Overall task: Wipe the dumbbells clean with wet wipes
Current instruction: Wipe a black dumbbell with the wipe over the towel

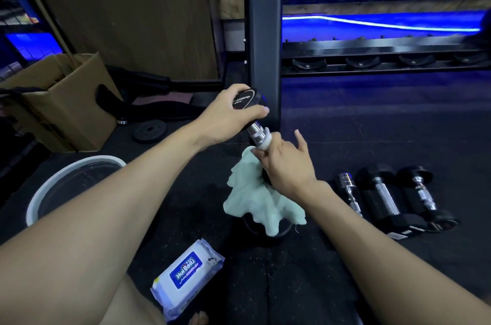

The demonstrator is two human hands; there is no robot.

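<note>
A black dumbbell (256,131) with a chrome handle stands tilted on the floor. My left hand (228,116) grips its upper head. My right hand (285,162) pinches a white wet wipe (264,142) around the handle. A pale green cloth (261,205) hangs below my right hand and drapes over the lower head. Three more dumbbells (385,199) lie side by side on the mat to the right. The wet wipes pack (184,277) lies on the floor near my knee.
A white-rimmed basin (50,186) sits at the left. A cardboard box (58,101) stands behind it, with a small weight plate (150,130) on the floor nearby. A black rack post (263,32) rises just behind the dumbbell, its empty cradles (385,61) running rightwards.
</note>
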